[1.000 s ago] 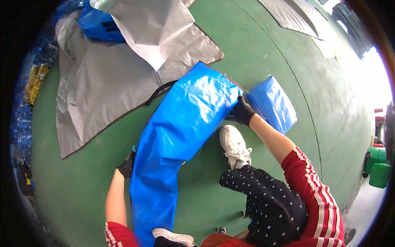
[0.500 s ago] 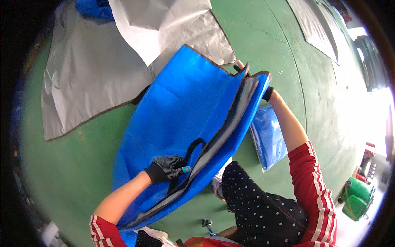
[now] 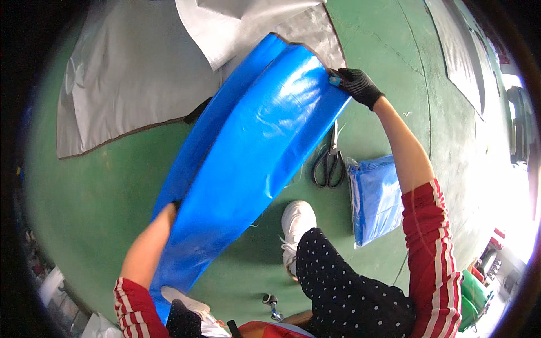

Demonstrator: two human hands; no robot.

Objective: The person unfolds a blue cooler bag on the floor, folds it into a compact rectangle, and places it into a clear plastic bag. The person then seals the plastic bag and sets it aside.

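Observation:
A large blue tarpaulin [image 3: 265,112] with dark edging hangs folded lengthwise in front of me, slanting from upper right to lower left. At its upper right corner, my right hand [image 3: 359,87], in a dark knit glove, is closed on the edge, thumb on top. My left hand [image 3: 177,205] reaches into the fold near the lower left; only a bit of dark glove shows, and its fingers are hidden by the tarpaulin. Black-handled scissors [image 3: 333,152] lie on the floor just below the right end of the tarpaulin.
A clear-wrapped blue package [image 3: 377,197] lies right of the scissors. Grey sheeting [image 3: 135,84] with a dark strap [image 3: 197,110] and a paler sheet [image 3: 242,28] spread behind. Another grey sheet [image 3: 455,50] lies far right. A green bin [image 3: 472,298] stands lower right.
The tarpaulin has been folded over, hiding its grey inside and the black strap. My right hand came over the edge, my left moved left into the fold, and the scissors came into view.

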